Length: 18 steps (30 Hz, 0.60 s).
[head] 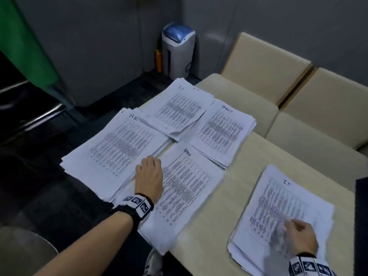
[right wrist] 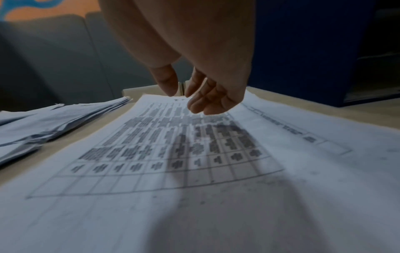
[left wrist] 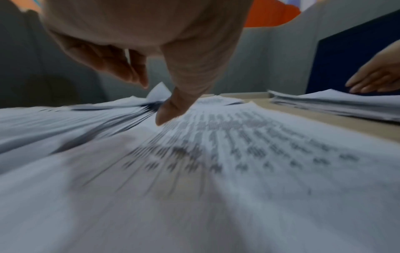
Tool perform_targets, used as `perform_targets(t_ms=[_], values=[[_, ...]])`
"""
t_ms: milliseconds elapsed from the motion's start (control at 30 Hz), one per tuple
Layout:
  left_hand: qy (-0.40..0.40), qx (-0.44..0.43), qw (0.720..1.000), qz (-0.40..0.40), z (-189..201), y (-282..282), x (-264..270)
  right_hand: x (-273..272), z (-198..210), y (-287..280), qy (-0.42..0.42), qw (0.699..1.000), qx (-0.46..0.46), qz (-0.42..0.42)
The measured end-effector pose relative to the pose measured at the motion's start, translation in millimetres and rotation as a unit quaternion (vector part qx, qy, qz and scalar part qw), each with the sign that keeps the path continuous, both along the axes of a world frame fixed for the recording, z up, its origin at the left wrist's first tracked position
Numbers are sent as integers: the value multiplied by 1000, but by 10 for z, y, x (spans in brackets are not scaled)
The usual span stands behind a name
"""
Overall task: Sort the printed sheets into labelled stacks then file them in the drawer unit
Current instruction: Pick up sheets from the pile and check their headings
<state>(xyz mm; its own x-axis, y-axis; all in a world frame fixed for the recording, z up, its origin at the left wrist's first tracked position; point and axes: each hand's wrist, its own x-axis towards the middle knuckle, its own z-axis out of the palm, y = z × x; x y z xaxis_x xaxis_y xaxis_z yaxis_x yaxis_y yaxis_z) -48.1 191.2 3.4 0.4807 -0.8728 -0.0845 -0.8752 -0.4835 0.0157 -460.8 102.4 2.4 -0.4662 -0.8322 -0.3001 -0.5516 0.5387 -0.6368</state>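
Observation:
Several stacks of printed sheets lie on the beige table (head: 249,156). They are headed HR (head: 115,148), IT (head: 179,108), Project (head: 221,132) and Admin (head: 183,188). My left hand (head: 148,162) rests where the HR and Admin stacks meet. In the left wrist view its thumb (left wrist: 166,111) touches the Admin sheet (left wrist: 238,154) and the fingers hang loose. A separate pile (head: 278,206) at the right has an IT sheet on top. My right hand (head: 286,226) hovers blurred over it, its fingers (right wrist: 201,102) apart and holding nothing above the sheet (right wrist: 173,154).
A dark blue unit (head: 361,216) stands at the table's right edge. Beige sofa cushions (head: 298,96) line the far side. A grey bin with a blue lid (head: 178,50) stands in the corner. The HR and Admin stacks overhang the table's left edge above dark floor.

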Motion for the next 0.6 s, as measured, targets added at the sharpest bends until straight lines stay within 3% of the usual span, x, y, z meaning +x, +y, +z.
perform_targets(t_ms=[133, 267, 333, 467, 600], values=[[134, -46, 985, -96, 109, -419, -569, -319, 34, 48, 30, 999, 38, -22], [314, -2, 934, -170, 86, -849, -1368, -668, -32, 67, 52, 996, 65, -42], [362, 25, 915, -176, 30, -1041, -1788, -835, -67, 35, 52, 995, 74, -45], [335, 31, 936, -106, -90, -1278, -2424, -1047, -120, -61, -18, 997, 52, -46], [273, 21, 955, -112, -96, -1342, -2796, -1215, -227, -288, -146, 986, 68, -51]])
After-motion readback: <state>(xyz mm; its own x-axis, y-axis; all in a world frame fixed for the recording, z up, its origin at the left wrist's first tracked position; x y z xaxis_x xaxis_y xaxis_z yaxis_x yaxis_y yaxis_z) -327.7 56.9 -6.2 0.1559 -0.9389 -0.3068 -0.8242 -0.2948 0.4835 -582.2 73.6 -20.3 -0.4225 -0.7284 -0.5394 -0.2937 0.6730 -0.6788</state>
